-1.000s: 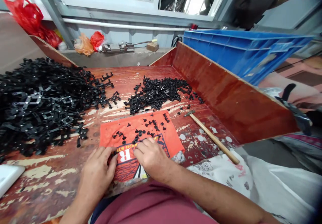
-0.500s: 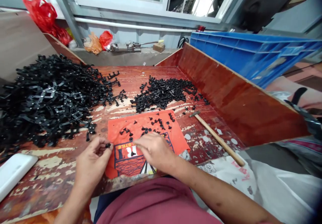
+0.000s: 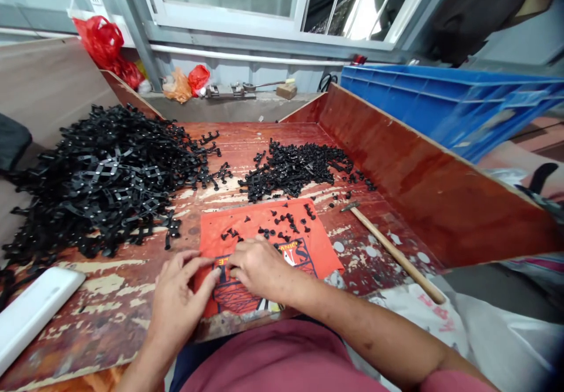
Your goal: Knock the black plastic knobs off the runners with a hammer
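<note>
My left hand [image 3: 183,289] is over the left edge of an orange printed cloth [image 3: 324,251]. Its thumb and fingers are spread, and nothing shows between them. Close beside it, my right hand [image 3: 259,267] rests low on the cloth, fingers curled and pressed together. Whatever those fingertips hold, if anything, is hidden. Small black plastic pegs [image 3: 288,220] with round heads lie scattered on the upper part of the cloth, beyond both hands.
A large heap of black jointed parts [image 3: 114,174] fills the left. A smaller pile of black parts [image 3: 295,168] lies behind the cloth. A hammer [image 3: 396,254] lies right, inside a wooden side board [image 3: 423,180]. A white box-like object [image 3: 37,315] sits front left; a blue crate [image 3: 432,104] stands beyond.
My left hand has moved right, and its fingers have spread; the black peg once pinched there no longer shows. The right hand has drawn closer to it, and the view has shifted slightly.
</note>
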Demonstrator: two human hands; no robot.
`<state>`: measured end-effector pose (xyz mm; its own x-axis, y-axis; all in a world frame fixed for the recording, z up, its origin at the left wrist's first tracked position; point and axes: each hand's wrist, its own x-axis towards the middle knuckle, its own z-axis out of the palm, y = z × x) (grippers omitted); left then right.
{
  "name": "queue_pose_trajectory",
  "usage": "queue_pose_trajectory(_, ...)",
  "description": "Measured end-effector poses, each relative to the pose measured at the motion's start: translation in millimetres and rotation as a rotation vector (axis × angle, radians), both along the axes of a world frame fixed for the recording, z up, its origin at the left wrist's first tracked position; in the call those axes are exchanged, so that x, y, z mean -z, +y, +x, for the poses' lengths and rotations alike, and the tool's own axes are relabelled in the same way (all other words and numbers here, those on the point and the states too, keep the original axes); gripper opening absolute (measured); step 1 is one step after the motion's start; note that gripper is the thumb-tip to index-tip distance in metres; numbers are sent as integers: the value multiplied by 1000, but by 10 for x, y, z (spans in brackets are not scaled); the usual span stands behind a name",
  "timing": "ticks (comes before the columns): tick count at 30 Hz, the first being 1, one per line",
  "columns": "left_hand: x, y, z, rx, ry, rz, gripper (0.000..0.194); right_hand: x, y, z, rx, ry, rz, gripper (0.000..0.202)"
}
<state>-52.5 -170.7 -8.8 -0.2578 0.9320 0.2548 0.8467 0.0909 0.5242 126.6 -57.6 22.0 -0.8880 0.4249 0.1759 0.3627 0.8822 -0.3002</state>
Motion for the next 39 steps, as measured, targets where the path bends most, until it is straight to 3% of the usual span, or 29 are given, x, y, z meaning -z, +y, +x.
queue_pose_trajectory(5, -190, 524, -120, 133, -2, -65, 17, -48, 365, -160, 73, -28, 38, 14)
queue_pose_trajectory(9, -193, 920, -87, 242, 99, -220, 9, 1, 507, -293, 15, -101, 66, 13)
queue_pose_trajectory(13, -144, 879, -233, 246, 131, -221, 17, 34, 516, -223, 28, -87, 81, 14)
queue_pose_trajectory(17, -145, 655, -452, 123, 46, -119, 30, 59, 447, -141, 57, -30, 28, 16)
queue_pose_trajectory(22, -150, 562, -353, 38, -233, -138, 22, 98, 153, -150, 45, 49, -11, 7)
queue_pose_trajectory(26, -116, 591, -200, 198, -116, -108, 20, 78, 102, -58, 102, 91, -1, 5)
queue_pose_trajectory(30, -189, 681, -253, 301, 1, -94, 22, -7, 348, 62, 204, 90, -72, 17)
queue_pose_trajectory(34, -272, 935, -300, 347, -28, -120, 23, -77, 484, 5, 281, 6, -30, 18)
queue_pose_trajectory(39, -237, 1266, -286, 524, 57, -294, 15, -87, 343, -182, 230, -146, 40, 10)
